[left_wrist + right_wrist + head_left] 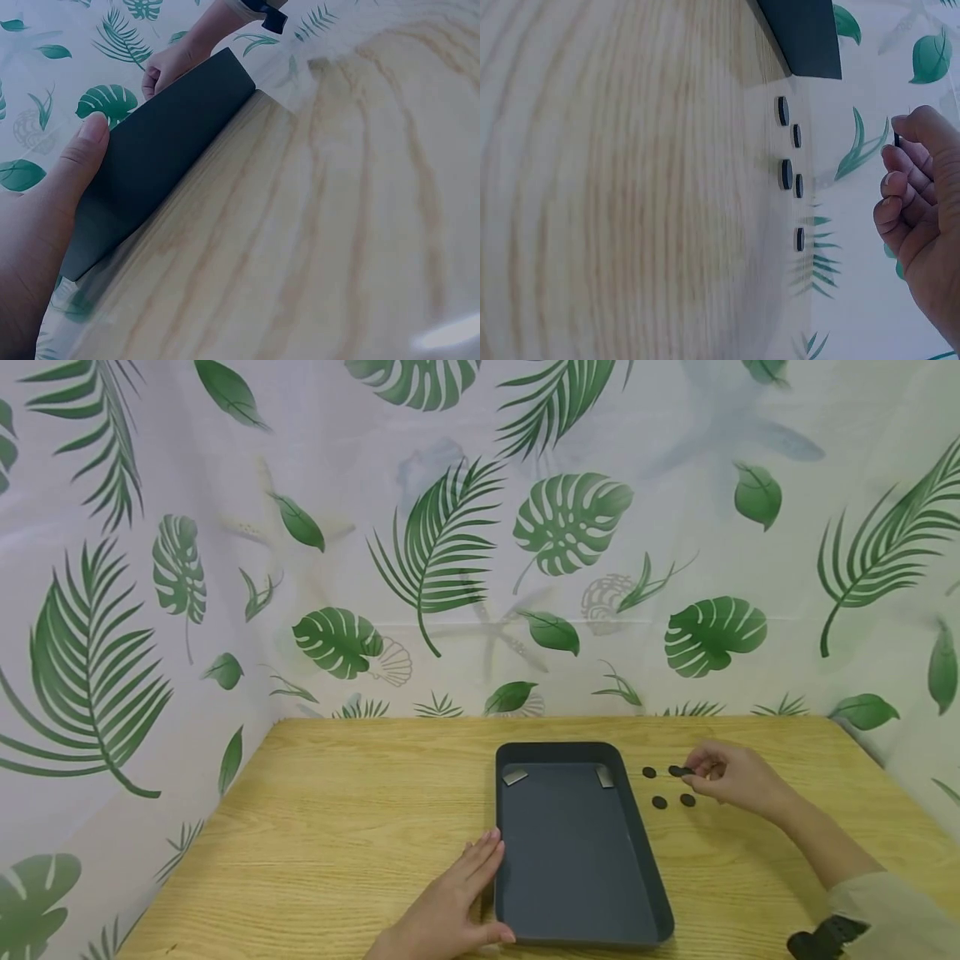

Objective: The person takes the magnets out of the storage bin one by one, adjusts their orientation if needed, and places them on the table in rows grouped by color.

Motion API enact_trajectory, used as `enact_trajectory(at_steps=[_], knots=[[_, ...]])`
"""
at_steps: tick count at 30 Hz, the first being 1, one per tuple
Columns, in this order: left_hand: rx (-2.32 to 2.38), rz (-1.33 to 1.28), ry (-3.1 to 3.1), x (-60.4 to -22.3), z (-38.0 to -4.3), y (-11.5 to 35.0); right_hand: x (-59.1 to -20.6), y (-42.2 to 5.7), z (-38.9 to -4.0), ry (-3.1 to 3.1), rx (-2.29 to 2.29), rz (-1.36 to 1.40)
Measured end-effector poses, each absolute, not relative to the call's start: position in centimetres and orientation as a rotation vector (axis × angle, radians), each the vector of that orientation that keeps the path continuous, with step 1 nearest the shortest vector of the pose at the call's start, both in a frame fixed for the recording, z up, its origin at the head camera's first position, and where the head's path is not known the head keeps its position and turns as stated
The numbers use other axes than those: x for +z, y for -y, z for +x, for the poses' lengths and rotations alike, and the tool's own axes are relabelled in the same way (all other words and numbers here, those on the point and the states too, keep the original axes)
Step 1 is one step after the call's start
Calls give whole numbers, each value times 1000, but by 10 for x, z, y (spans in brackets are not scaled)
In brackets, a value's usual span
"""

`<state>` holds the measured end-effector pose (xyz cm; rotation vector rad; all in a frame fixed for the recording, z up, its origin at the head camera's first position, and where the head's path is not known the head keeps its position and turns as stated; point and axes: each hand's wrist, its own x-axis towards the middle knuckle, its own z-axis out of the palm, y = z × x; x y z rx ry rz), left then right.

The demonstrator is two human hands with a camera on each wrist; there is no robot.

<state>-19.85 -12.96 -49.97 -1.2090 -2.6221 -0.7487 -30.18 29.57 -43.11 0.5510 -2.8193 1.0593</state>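
A dark grey rectangular tray (pixel 573 860) lies on the wooden table. My left hand (pixel 457 897) rests against its left side, fingers straight along the rim and thumb by the near corner. The left wrist view has the thumb (pixel 79 161) at the tray's dark outer wall (pixel 165 150). To the right of the tray, my right hand (pixel 738 777) pinches a small black disc (pixel 897 139) between thumb and forefinger, above the table. Several similar black discs (pixel 659 802) lie beneath and beside that hand; the right wrist view has them standing out on the wood (pixel 787 174).
Two small silver rectangular pieces, one at the left (pixel 515 777) and one at the right (pixel 604 777), lie inside the tray's far end. A white leaf-print cloth (pixel 465 677) hangs behind the wooden table (pixel 360 810). A black strap (pixel 828 935) circles the right wrist.
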Motion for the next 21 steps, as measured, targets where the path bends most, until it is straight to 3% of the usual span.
enact_trajectory(at_steps=[21], knots=[[-769, -1219, 2604, -498, -197, 129, -442, -334, -302, 2870, 1018, 335]])
